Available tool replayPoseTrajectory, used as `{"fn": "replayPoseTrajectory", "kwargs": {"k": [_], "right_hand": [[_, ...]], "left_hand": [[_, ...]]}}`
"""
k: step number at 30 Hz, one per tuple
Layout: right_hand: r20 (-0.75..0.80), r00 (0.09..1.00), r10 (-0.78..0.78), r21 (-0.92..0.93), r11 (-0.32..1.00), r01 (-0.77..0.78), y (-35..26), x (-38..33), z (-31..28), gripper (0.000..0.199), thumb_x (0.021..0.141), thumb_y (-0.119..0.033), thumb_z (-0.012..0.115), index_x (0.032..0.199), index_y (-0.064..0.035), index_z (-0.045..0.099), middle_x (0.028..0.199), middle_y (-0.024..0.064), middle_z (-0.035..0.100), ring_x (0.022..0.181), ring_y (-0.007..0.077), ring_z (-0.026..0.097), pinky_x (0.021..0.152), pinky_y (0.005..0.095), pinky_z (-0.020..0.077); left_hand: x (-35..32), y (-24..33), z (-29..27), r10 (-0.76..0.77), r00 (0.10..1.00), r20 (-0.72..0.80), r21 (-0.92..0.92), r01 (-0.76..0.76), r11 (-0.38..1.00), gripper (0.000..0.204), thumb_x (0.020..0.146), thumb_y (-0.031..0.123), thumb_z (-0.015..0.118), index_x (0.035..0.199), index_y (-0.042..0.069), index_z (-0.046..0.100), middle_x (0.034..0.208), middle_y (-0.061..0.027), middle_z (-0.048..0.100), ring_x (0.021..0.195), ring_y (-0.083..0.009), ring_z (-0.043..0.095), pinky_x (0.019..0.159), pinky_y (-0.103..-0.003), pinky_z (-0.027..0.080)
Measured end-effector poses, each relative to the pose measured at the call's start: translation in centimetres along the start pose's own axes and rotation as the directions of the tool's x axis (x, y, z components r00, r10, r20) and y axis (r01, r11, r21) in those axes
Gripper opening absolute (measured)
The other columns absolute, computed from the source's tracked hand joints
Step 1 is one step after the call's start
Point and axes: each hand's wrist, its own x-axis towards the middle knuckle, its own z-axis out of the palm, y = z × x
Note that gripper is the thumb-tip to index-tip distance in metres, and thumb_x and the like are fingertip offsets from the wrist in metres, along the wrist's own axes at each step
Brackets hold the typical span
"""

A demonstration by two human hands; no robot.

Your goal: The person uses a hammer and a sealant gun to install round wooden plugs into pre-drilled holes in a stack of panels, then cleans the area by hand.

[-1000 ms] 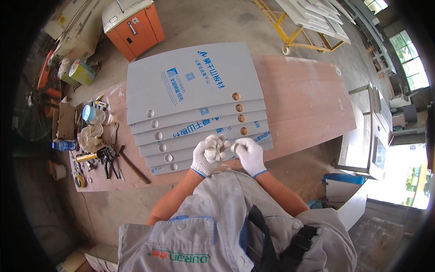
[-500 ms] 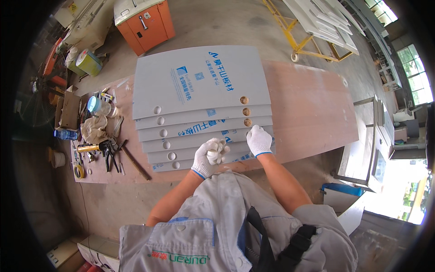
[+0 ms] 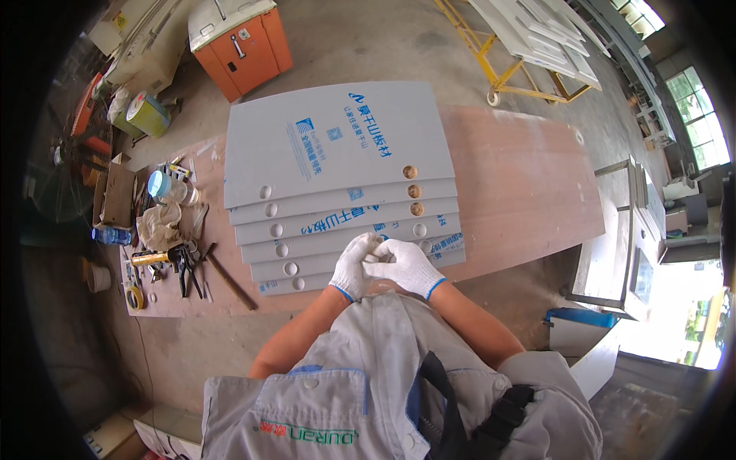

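My left hand (image 3: 353,267), in a white knitted glove, is cupped around several round white caps, now mostly covered by the fingers. My right hand (image 3: 409,268), gloved alike, meets it with its fingertips over the left palm; what they pinch is hidden. Both are above the near edges of a stepped stack of grey boards (image 3: 268,130) with blue print. Down the stack's left side, round holes hold white caps (image 3: 276,230). On the right, the three farthest holes (image 3: 409,172) show bare brown wood, while a nearer one has a pale cap (image 3: 419,230) in it.
The boards lie on a reddish-brown tabletop (image 3: 529,169). At its left are a caulking gun (image 3: 157,257), a hammer (image 3: 230,280), yellow tape (image 3: 135,297), a cloth (image 3: 159,226) and a blue-lidded jar (image 3: 161,184). An orange cabinet (image 3: 245,57) and yellow trolley (image 3: 498,73) stand beyond.
My right hand has left the fourth hole on the right side and come left to my left hand. A pale cap now shows in that hole. The left hand's fingers have closed more.
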Motion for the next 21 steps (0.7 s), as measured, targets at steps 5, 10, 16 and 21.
{"fn": "replayPoseTrajectory", "kwargs": {"k": [5,10,16,21], "right_hand": [[-0.016,1.000,-0.023,0.004,1.000,0.023,0.8,-1.3,0.5,0.036,0.084,-0.028,0.083,0.099,0.0018,0.069,0.099,0.0126,0.074,0.093,0.0199,0.071,0.086,0.0344,0.0563],[-0.134,0.982,0.131,0.194,0.975,-0.104,-0.5,-1.8,0.2,0.025,0.092,-0.022,0.077,0.099,0.0014,0.070,0.087,0.0056,0.071,0.074,0.0108,0.064,0.067,0.0287,0.0526],[-0.296,0.952,-0.080,-0.032,0.997,0.074,0.8,-1.7,0.8,0.027,0.095,-0.022,0.075,0.105,0.0016,0.070,0.089,0.0135,0.075,0.079,0.0206,0.073,0.073,0.0347,0.0577],[-0.189,0.982,-0.008,0.029,0.999,0.014,1.7,-1.0,0.6,0.032,0.091,-0.025,0.079,0.107,0.0006,0.070,0.103,0.0151,0.076,0.091,0.0232,0.074,0.083,0.0369,0.0589]], "left_hand": [[0.0,0.5,1.3,-0.294,0.937,-0.191,-0.122,0.274,0.954,0.034,0.098,0.020,0.073,0.125,0.003,0.061,0.115,-0.0098,0.066,0.106,-0.0201,0.066,0.087,-0.043,0.059],[0.2,0.5,2.7,-0.102,0.977,-0.185,0.168,0.134,0.977,0.035,0.100,0.024,0.072,0.126,0.003,0.062,0.110,-0.0089,0.068,0.101,-0.0194,0.067,0.087,-0.037,0.058],[0.6,0.5,2.0,-0.287,0.952,-0.106,-0.044,0.284,0.958,0.034,0.103,0.042,0.065,0.119,0.013,0.062,0.111,-0.0066,0.066,0.100,-0.0238,0.066,0.084,-0.044,0.058],[0.8,-0.2,2.6,-0.210,0.951,-0.226,-0.014,0.212,0.977,0.034,0.104,0.041,0.063,0.121,0.011,0.062,0.107,-0.0073,0.066,0.100,-0.0244,0.066,0.084,-0.044,0.057]]}}
